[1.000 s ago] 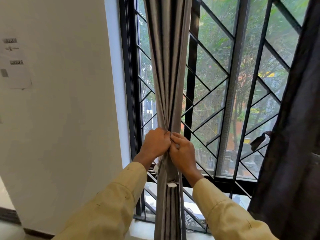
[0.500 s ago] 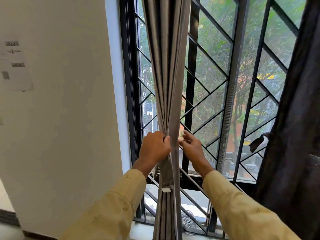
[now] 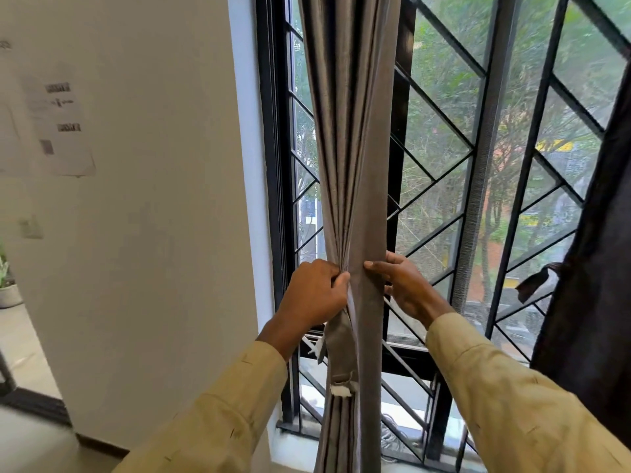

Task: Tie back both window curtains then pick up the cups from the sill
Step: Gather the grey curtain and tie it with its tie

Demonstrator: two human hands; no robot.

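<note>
The grey pleated fabric curtain (image 3: 348, 165) hangs gathered into one narrow column in front of the black metal window grille (image 3: 440, 138), and it is held that way so a band can close around its waist. The left hand (image 3: 316, 295) is curled into a fist on the column's left side, fingers pinching the folds together with the upper end of a grey fabric tie-back strip (image 3: 338, 353); the strip hangs loose below the fist and ends in a frayed white patch. The right hand (image 3: 404, 285) lies half spread against the column's right edge, thumb pressing on the front of the cloth while the fingers reach round toward the back. My reading is that this hand steadies the bundle and feels for the strip behind it, so the first curtain is bunched but not yet tied.

At the right edge of the view a dark, almost black curtain (image 3: 594, 250) hangs loose over the grille, untied, with a short dark flap sticking out from its inner edge. The white window sill (image 3: 293, 445) shows only as a sliver below the grille, and no cups can be seen there; the gathered curtain and the sleeves may be hiding them.
</note>
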